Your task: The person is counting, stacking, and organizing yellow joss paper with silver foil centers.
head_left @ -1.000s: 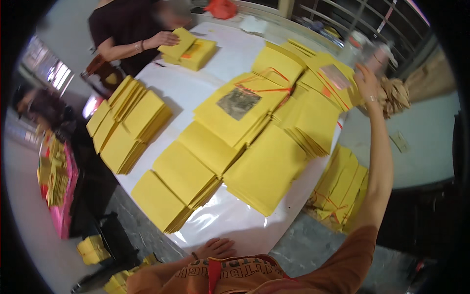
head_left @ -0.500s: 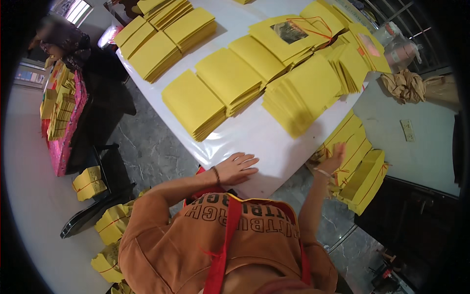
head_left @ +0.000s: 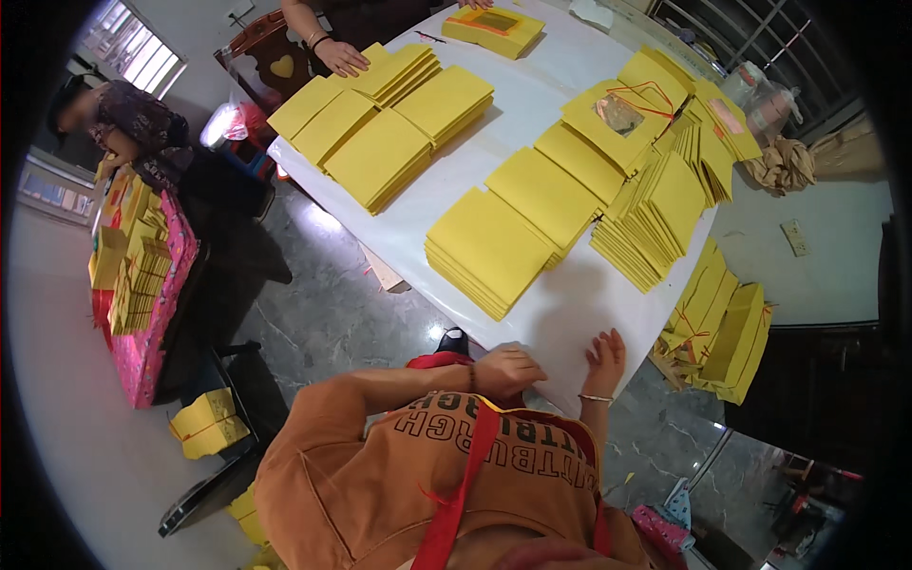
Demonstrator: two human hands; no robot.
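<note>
My left hand (head_left: pixel 509 371) rests at the near corner of the white-covered table (head_left: pixel 560 313), its fingers loosely bent and nothing seen in them. To its right, my right hand (head_left: pixel 606 359) is raised over the table's near edge, fingers apart and holding nothing. Beyond my hands lies a row of yellow paper stacks; the nearest stack (head_left: pixel 492 252) is squared up. Beside it, a fanned yellow stack (head_left: pixel 638 237) leans in overlapping layers. Farther along sits a yellow bundle with a picture panel and red string (head_left: pixel 613 123).
Another group of yellow stacks (head_left: pixel 370 157) stands at the far left, with a co-worker's hand (head_left: pixel 344 59) touching it. A second person (head_left: pixel 142 128) works at a pink-edged table (head_left: pixel 180 247). Tied yellow bundles (head_left: pixel 727 332) stand right of the table, a black chair (head_left: pixel 204 489) left.
My left hand has gone from spread flat to loosely bent near the corner. My right hand has come in over the table edge. The view has shifted, bringing a co-worker's hands into sight.
</note>
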